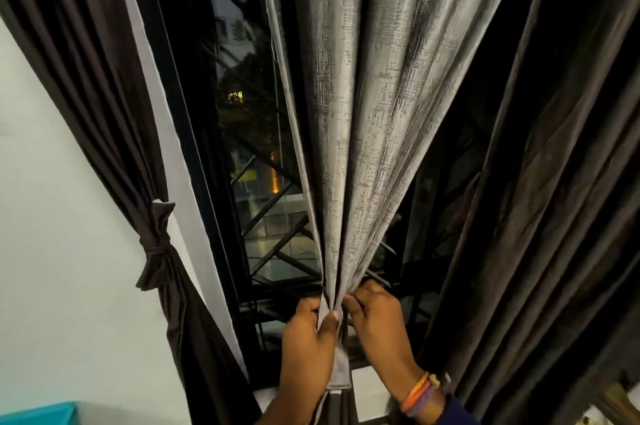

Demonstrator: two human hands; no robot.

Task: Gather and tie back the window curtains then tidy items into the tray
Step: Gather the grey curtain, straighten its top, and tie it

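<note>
Two hands bunch a grey textured curtain [360, 120] into a tight neck in front of a dark window [249, 147] at night. The left hand [306, 341] clenches the gathered cloth from the left, its thumb pressed across the front of the folds and a loose flap of the grey fabric trailing down below the fist. The right hand [377, 317] pinches the same bundle from the right, fingertips curled into the pleats just beside the left thumb, so the two hands nearly meet at the narrowest point. Above the grip the grey curtain fans upward and outward in long folds; below it the cloth drops out of sight between the wrists. Coloured bands [420, 393] circle the right wrist, next to a dark blue sleeve [457, 414].

Well to the left of the grip, a dark brown curtain [104, 95] hangs against a pale wall [52, 217], already cinched by a knotted tie-back [156, 244] of the same cloth. To the right of the grip another dark brown curtain [540, 182] hangs loose in deep folds. Behind the hands a black metal grille [280, 251] crosses the glass, with faint street lights beyond. At the far lower left, a turquoise edge [38, 412] shows, possibly the tray, though too little is visible to say.
</note>
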